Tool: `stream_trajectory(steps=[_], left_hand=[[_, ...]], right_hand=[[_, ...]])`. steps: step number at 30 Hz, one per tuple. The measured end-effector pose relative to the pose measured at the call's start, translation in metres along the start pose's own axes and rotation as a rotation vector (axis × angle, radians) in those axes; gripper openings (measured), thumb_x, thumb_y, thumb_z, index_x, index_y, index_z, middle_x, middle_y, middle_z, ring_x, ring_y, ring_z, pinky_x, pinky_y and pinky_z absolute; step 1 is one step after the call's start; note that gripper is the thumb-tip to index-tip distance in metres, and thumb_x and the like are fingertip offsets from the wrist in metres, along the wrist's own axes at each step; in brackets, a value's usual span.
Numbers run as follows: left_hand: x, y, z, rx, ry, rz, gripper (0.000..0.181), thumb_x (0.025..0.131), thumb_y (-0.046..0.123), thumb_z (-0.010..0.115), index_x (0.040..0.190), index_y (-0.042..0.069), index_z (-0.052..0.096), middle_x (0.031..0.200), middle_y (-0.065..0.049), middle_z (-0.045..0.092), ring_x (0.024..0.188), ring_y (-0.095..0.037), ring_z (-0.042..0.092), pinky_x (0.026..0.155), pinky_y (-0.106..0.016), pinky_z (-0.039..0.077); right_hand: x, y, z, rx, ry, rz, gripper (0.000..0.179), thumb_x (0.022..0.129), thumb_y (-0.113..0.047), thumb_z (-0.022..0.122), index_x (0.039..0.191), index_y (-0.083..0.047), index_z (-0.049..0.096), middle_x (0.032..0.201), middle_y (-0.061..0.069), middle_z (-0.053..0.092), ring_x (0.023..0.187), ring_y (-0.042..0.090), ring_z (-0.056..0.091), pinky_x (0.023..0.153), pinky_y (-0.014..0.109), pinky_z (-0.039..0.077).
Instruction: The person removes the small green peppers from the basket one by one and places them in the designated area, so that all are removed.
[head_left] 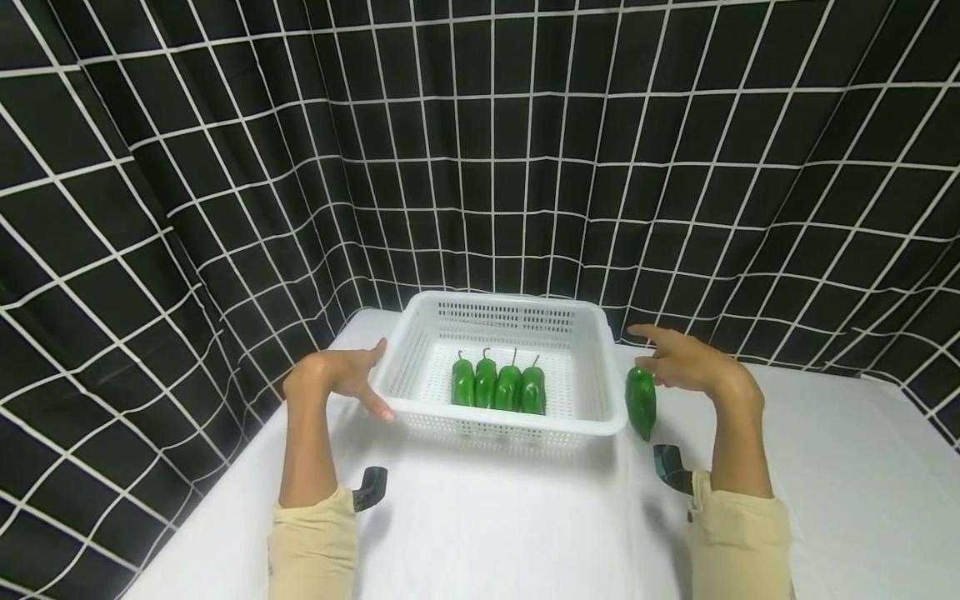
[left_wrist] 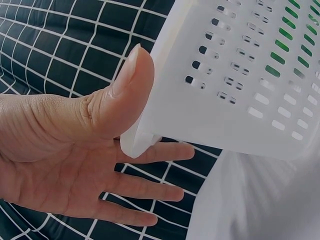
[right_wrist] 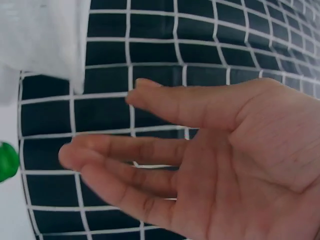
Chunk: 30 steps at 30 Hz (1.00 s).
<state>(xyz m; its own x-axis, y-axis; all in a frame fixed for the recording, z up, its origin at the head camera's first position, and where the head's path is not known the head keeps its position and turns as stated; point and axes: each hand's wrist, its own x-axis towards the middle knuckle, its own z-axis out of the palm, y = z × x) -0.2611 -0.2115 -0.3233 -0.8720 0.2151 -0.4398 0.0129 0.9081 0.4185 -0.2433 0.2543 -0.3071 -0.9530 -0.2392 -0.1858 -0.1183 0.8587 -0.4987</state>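
A white perforated plastic basket (head_left: 502, 423) sits on the table, with several green peppers (head_left: 508, 388) lined up side by side inside it, stems toward the far side. My left hand (head_left: 333, 375) is at the basket's left end. In the left wrist view, its thumb (left_wrist: 132, 82) lies against the rim or just before it, and the other fingers extend straight past the corner. Outside the basket on the right lies one more green pepper (head_left: 641, 403). Over its far end hovers my right hand (head_left: 686, 364), fingers loosely extended and holding nothing; in the right wrist view the pepper (right_wrist: 7, 161) is apart from the fingertips.
A white cloth (head_left: 495, 525) covers the table. Black curtains (head_left: 487, 125) with a white grid stand behind and to the left, close to the basket's far side. Dark wrist-worn mounts (head_left: 371, 488) show at both beige sleeves.
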Motion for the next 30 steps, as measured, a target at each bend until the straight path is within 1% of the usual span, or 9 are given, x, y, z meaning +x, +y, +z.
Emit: stream_trajectory(steps=[2, 4, 9, 13, 16, 21, 26, 28, 30], left_hand=[[0.0, 0.001, 0.0, -0.004, -0.002, 0.001, 0.152, 0.061, 0.054, 0.098, 0.168, 0.012, -0.002, 0.174, -0.023, 0.014, 0.16, -0.051, 0.016, 0.126, -0.072, 0.021], [0.0, 0.001, 0.001, -0.009, -0.006, 0.002, 0.152, 0.061, 0.054, 0.098, 0.168, 0.012, -0.003, 0.174, -0.023, 0.014, 0.16, -0.05, 0.016, 0.126, -0.071, 0.021], [0.0, 0.004, 0.002, -0.006, -0.004, 0.008, 0.153, 0.061, 0.054, 0.098, 0.168, 0.011, -0.002, 0.174, -0.024, 0.016, 0.16, -0.051, 0.017, 0.126, -0.072, 0.021], [0.0, 0.005, 0.002, 0.001, -0.006, 0.008, 0.153, 0.062, 0.054, 0.098, 0.168, 0.011, -0.003, 0.174, -0.024, 0.015, 0.16, -0.051, 0.017, 0.126, -0.072, 0.021], [0.001, 0.005, 0.0, 0.007, -0.009, 0.013, 0.152, 0.062, 0.053, 0.098, 0.168, 0.01, -0.003, 0.174, -0.024, 0.016, 0.16, -0.05, 0.018, 0.126, -0.071, 0.022], [0.0, 0.005, -0.002, 0.029, -0.008, 0.017, 0.152, 0.062, 0.055, 0.097, 0.168, 0.008, -0.001, 0.173, -0.025, 0.017, 0.16, -0.051, 0.019, 0.126, -0.071, 0.023], [-0.002, 0.004, -0.003, 0.034, -0.002, 0.028, 0.151, 0.063, 0.056, 0.097, 0.168, 0.006, -0.001, 0.172, -0.027, 0.019, 0.159, -0.052, 0.02, 0.126, -0.071, 0.023], [-0.002, 0.004, -0.002, 0.029, -0.003, 0.037, 0.151, 0.064, 0.055, 0.097, 0.167, 0.005, -0.001, 0.172, -0.027, 0.019, 0.159, -0.052, 0.021, 0.126, -0.07, 0.023], [-0.002, 0.003, -0.001, 0.03, -0.003, 0.037, 0.151, 0.064, 0.055, 0.097, 0.167, 0.005, -0.001, 0.172, -0.027, 0.02, 0.158, -0.052, 0.021, 0.126, -0.07, 0.023]], right_hand=[[-0.002, -0.008, 0.0, -0.019, 0.033, -0.05, 0.06, 0.106, -0.018, 0.053, 0.16, 0.0, 0.034, 0.13, 0.034, 0.066, 0.107, 0.044, 0.072, 0.094, 0.074, 0.053], [-0.003, -0.016, 0.001, -0.045, 0.062, -0.097, 0.059, 0.106, -0.019, 0.054, 0.159, -0.001, 0.036, 0.127, 0.032, 0.067, 0.105, 0.042, 0.072, 0.092, 0.071, 0.056], [-0.007, -0.034, 0.006, -0.107, 0.109, -0.176, 0.057, 0.105, -0.018, 0.057, 0.158, -0.005, 0.042, 0.127, 0.029, 0.068, 0.11, 0.041, 0.069, 0.089, 0.061, 0.059], [-0.008, -0.047, 0.01, -0.131, 0.065, -0.225, 0.056, 0.105, -0.018, 0.057, 0.158, -0.007, 0.042, 0.143, 0.03, 0.061, 0.123, 0.047, 0.065, 0.098, 0.063, 0.056], [-0.007, -0.054, 0.015, -0.124, 0.031, -0.261, 0.056, 0.106, -0.017, 0.056, 0.159, -0.008, 0.041, 0.152, 0.028, 0.055, 0.131, 0.049, 0.061, 0.104, 0.063, 0.053], [0.002, -0.061, 0.025, -0.086, 0.022, -0.333, 0.054, 0.106, -0.015, 0.055, 0.158, -0.005, 0.042, 0.157, 0.024, 0.051, 0.133, 0.048, 0.06, 0.108, 0.062, 0.052], [0.018, -0.067, 0.038, -0.069, 0.03, -0.406, 0.052, 0.104, -0.008, 0.056, 0.155, 0.001, 0.044, 0.158, 0.025, 0.05, 0.145, 0.049, 0.048, 0.118, 0.064, 0.042], [0.024, -0.069, 0.044, -0.073, 0.03, -0.402, 0.052, 0.105, -0.009, 0.055, 0.155, 0.0, 0.044, 0.158, 0.024, 0.05, 0.149, 0.049, 0.043, 0.121, 0.064, 0.037], [0.029, -0.071, 0.05, -0.074, 0.011, -0.382, 0.053, 0.106, -0.011, 0.055, 0.157, -0.001, 0.041, 0.16, 0.024, 0.048, 0.151, 0.048, 0.041, 0.123, 0.063, 0.036]])
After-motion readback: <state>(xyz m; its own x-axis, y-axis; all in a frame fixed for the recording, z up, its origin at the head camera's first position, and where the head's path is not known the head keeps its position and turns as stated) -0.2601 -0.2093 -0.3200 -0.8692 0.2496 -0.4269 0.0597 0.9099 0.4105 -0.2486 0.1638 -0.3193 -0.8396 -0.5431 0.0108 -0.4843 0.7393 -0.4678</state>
